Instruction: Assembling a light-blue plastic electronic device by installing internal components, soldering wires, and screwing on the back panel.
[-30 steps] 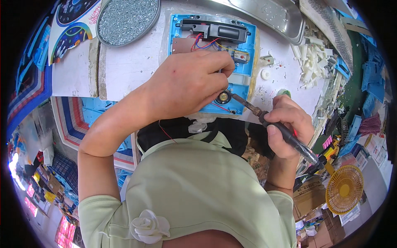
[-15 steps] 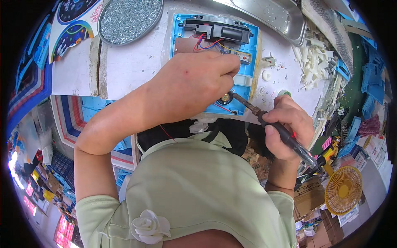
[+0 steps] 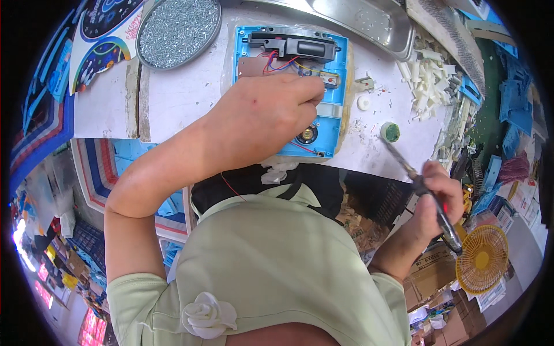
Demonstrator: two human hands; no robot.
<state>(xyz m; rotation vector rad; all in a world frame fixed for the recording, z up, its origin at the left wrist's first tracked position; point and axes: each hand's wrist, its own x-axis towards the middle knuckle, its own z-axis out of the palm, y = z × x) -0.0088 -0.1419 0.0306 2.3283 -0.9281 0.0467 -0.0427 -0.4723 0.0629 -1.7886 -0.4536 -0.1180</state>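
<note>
My right hand [image 3: 430, 213] grips a soldering iron [image 3: 418, 181] by its dark handle. The iron's tip reaches the small round pot [image 3: 390, 132] with green contents, right of a blue plastic housing [image 3: 329, 128]. Over the housing, my left hand [image 3: 268, 112] is closed with its fingertips pinched together; whatever is between them is hidden. Inside the housing are a black plastic module [image 3: 311, 48], a brown board [image 3: 249, 67], red, blue and yellow wires, and a small round speaker [image 3: 309, 135]. The left hand covers the housing's middle.
A round tray of screws [image 3: 179, 34] stands at the far left, beside printed sheets [image 3: 103, 60]. Far right are a metal tray [image 3: 369, 26] and a pile of white plastic pieces [image 3: 430, 83]. A yellow fan [image 3: 482, 259] stands at the lower right.
My right hand has moved right with the soldering iron, its tip going from beside the speaker to the green pot. My left hand stays pinched over the housing; the view has shifted slightly.
</note>
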